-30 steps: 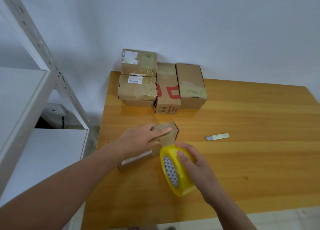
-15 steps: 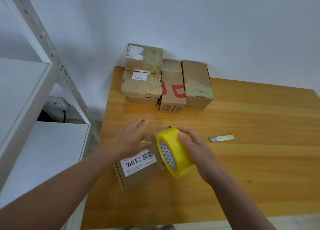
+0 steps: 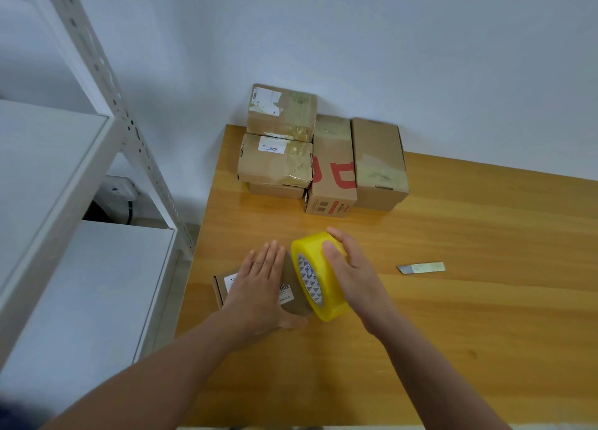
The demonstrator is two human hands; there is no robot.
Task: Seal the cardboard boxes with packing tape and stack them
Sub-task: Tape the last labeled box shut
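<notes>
Lying near the left edge of the counter point(image 3: 453, 316), the small cardboard box point(image 3: 293, 303) sits label-up, close in front of the person and well apart from the other boxes; its white label point(image 3: 231, 280) is mostly hidden. The left hand point(image 3: 259, 280) presses flat on the box top, fingers point(image 3: 270, 256) straight and together, gripping nothing. The right hand point(image 3: 351, 269) has its fingers and thumb curled round the roll of yellow packing tape point(image 3: 318, 277), which stands on edge against the right end of the box.

Half a second ago the left hand was lifted beside the box and the whole label could be read; now the palm has come down over it. A second ago the box lay turned another way, with the roll nearer the person; since then the box has been turned label-up and the roll has gone to its right end. I take this to mean a strip is being laid and smoothed over the seam; no free tape can be made out, so how far the seal has got is uncertain. This box is not yet stacked.

Further out, a short blade point(image 3: 420, 267) lies on the counter to the right, likely needed to cut the strip; at the back, against the wall, the taped boxes point(image 3: 281, 138) stand piled, with a red-lettered box point(image 3: 333, 170) and a plain box point(image 3: 378, 164) just beside them; white metal shelving point(image 3: 64, 170) stands to the left of the counter.
</notes>
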